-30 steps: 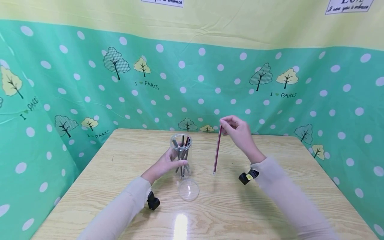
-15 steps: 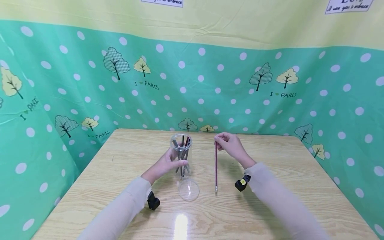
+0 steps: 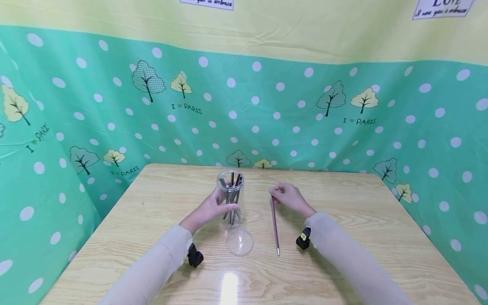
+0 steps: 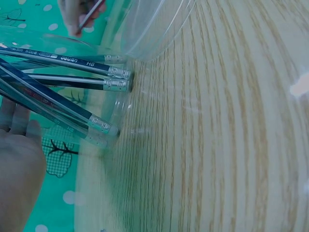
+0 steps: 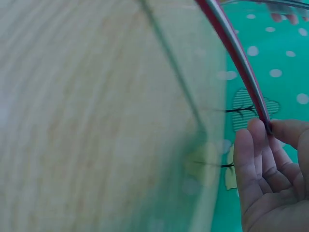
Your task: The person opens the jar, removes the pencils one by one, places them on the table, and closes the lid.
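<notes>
My left hand [image 3: 211, 209] grips a clear cylindrical jar [image 3: 242, 199] that stands upright on the table, its thumb across the near side. Several pencils [image 4: 58, 92] stand in the jar with their metal-ferruled eraser ends down; one shows HB lettering. To the right of the jar, my right hand [image 3: 290, 198] pinches a dark red pencil [image 3: 275, 226] by its far end between thumb and fingertips. That pencil slants toward me with its eraser end nearest. Whether its eraser end touches the table I cannot tell. In the right wrist view the same pencil [image 5: 236, 53] runs up from the fingertips.
A clear round lid [image 3: 240, 242] lies on the wooden table [image 3: 171, 275] just in front of the jar. Behind the table hangs a green and yellow printed cloth [image 3: 244, 84]. Black wrist cameras [image 3: 195, 255] sit on both wrists.
My right hand has come down and slightly left with the red pencil, whose eraser end has swung nearer to me. The left hand and the jar stay in place.
</notes>
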